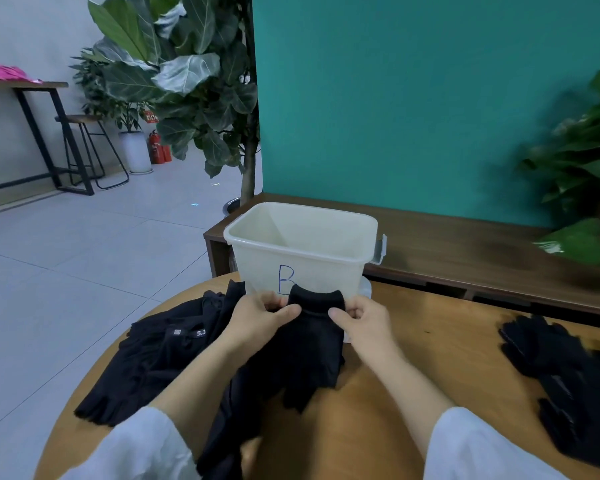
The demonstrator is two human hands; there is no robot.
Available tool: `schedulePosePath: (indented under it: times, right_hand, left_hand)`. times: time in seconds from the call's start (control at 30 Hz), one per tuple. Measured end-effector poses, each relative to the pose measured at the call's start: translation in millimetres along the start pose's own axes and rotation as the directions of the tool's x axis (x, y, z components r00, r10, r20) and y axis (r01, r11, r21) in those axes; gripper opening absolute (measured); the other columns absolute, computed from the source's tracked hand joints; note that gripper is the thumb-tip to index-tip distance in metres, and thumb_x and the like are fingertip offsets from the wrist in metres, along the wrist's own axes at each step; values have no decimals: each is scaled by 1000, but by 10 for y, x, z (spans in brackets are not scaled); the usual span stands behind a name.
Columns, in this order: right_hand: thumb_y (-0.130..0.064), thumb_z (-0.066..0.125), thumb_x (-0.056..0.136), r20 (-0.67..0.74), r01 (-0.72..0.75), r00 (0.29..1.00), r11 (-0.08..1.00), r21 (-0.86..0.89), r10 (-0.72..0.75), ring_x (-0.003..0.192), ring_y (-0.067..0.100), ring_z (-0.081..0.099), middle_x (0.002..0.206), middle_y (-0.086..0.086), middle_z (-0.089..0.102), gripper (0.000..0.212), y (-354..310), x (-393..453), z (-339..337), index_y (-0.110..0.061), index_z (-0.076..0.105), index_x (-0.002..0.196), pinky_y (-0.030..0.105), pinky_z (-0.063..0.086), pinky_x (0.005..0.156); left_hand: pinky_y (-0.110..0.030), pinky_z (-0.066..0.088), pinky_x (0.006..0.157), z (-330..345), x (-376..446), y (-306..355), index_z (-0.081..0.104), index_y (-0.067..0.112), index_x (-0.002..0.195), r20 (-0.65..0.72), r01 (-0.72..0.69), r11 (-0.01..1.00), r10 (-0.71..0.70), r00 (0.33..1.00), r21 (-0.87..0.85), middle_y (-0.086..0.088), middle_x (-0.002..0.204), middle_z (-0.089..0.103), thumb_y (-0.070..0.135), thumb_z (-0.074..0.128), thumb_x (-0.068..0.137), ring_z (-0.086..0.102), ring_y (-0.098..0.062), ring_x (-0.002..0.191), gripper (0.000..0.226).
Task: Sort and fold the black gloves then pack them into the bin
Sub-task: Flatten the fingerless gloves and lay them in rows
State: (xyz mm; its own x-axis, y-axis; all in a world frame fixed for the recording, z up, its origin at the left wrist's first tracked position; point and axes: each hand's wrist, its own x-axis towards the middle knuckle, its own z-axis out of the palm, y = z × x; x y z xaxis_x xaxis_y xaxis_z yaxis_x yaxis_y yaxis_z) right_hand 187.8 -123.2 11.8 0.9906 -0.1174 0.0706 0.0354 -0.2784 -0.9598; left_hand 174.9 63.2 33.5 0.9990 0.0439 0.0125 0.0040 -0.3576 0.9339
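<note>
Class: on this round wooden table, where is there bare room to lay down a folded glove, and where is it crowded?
Bare wood lies between the right hand and the black glove pile at the right edge, and near the table's front edge between the forearms. The left side is crowded with black gloves.

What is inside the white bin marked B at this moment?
The bin shows only bare pale inner walls near its rim; no gloves are visible there. Its floor is hidden by the front wall and the glove that both hands hold up, so the bottom cannot be checked.
</note>
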Motion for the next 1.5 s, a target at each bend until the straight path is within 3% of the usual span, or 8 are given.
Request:
schedulePosePath:
  times: [0.23, 0.47, 0.63, 0.77, 0.9, 1.13, 1.33, 1.5]
  right_hand:
    - [-1, 68, 86, 139, 40, 989, 989, 143, -60, 65, 9, 64, 73, 1, 70, 13, -537, -490, -567, -11, 64, 80, 20, 51, 63]
    - [-23, 71, 88, 277, -12, 961, 995, 97, -16, 80, 15, 66, 85, 6, 71, 16, -832, -1117, -1359, -10, 63, 81, 33, 55, 84]
    - [-24, 70, 89, 252, -37, 967, 999, 38, 26, 90, 23, 68, 100, 16, 71, 18, -741, -1578, -1903, -7, 64, 91, 40, 56, 91]
    - [-21, 68, 91, 201, -61, 978, 996, 58, 48, 89, 22, 68, 91, 10, 71, 20, -631, -1872, -2233, -13, 59, 74, 38, 56, 89]
    - [-20, 68, 90, 159, -69, 986, 994, 83, 55, 82, 19, 65, 82, 2, 68, 23, -573, -2059, -2446, -18, 60, 69, 47, 51, 93]
    - [-18, 74, 85, 100, -140, 986, 986, 87, 131, 99, 27, 70, 104, 13, 73, 32, -487, -2198, -2656, 3, 67, 108, 42, 56, 90]
    - [-10, 73, 85, -58, -52, 997, 997, 50, 55, 73, 13, 68, 80, 0, 72, 12, -469, -2183, -2756, -15, 66, 77, 22, 54, 58]
    - [-3, 71, 86, -95, -26, 995, 999, 42, 30, 75, 18, 69, 80, 4, 71, 13, -444, -2169, -2810, -11, 64, 78, 30, 56, 65]
  left_hand:
    - [-40, 53, 96, -115, -430, 475, 71, 14, 92, 153, -34, 998, 42, 987, -52, -4, 96, 75, 31, 78, 83, 71, -23, 95, 21]
    - [-42, 56, 90, 168, -1060, 940, 65, -4, 102, 402, -49, 989, 103, 910, -142, -17, 100, 73, 22, 69, 89, 70, -35, 93, 30]
    - [-29, 52, 68, 581, -1431, 1095, 65, -1, 91, 521, -58, 988, 126, 844, -144, -12, 83, 72, 24, 72, 81, 66, -20, 73, 28]
    - [-39, 54, 85, 883, -1613, 1190, 64, -2, 107, 594, -48, 989, 123, 795, -140, -16, 99, 73, 24, 72, 85, 70, -28, 89, 35]
    - [-38, 54, 93, 1148, -1758, 1309, 66, 7, 109, 639, -17, 990, 103, 762, -140, -15, 107, 73, 13, 70, 88, 70, -31, 101, 22]
    - [-37, 58, 83, 1434, -1874, 1452, 72, 12, 93, 607, -38, 994, 92, 789, -100, -14, 99, 75, 12, 74, 85, 71, -26, 90, 8]
    - [-46, 55, 93, 1614, -1877, 1562, 71, 12, 102, 571, -90, 993, 119, 812, -79, -9, 96, 76, 14, 76, 84, 72, -27, 93, 19]
    - [-45, 56, 91, 1725, -1851, 1611, 72, 13, 99, 517, -132, 990, 141, 844, -55, -8, 91, 76, 11, 75, 85, 73, -24, 89, 15]
